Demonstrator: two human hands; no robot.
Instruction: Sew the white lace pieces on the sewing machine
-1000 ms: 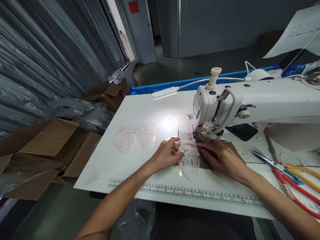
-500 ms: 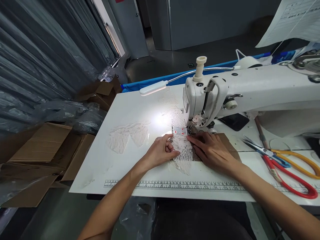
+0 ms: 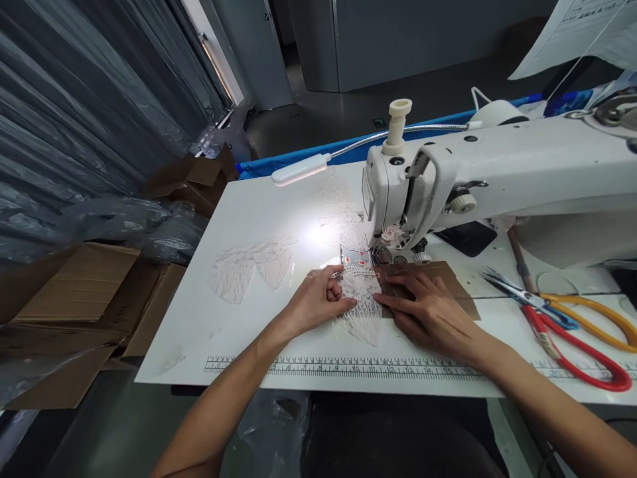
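A pale lace piece (image 3: 362, 307) lies on the white table just in front of the sewing machine's needle area. My left hand (image 3: 318, 297) is at its left edge, thumb resting on the lace, index finger near its top edge and the other fingers curled in. On the other side, my right hand (image 3: 432, 309) lies flat with fingers stretched, its index fingertip at the lace's right edge. Beneath that hand is a brown card (image 3: 450, 285). More lace (image 3: 343, 229) lies behind the needle area, beside the white sewing machine (image 3: 393, 192).
Another lace piece (image 3: 253, 265) lies to the left. Scissors with red handles (image 3: 587, 368) and a pair with yellow handles (image 3: 604, 318) lie at the right. A printed ruler (image 3: 348, 367) runs along the front edge. A lit lamp (image 3: 301, 170) hangs over the table; cardboard boxes (image 3: 79, 282) stand left.
My right hand has drawn back a little to the right and toward me, its fingers more spread, baring more of the brown card. My left hand stays at the lace.
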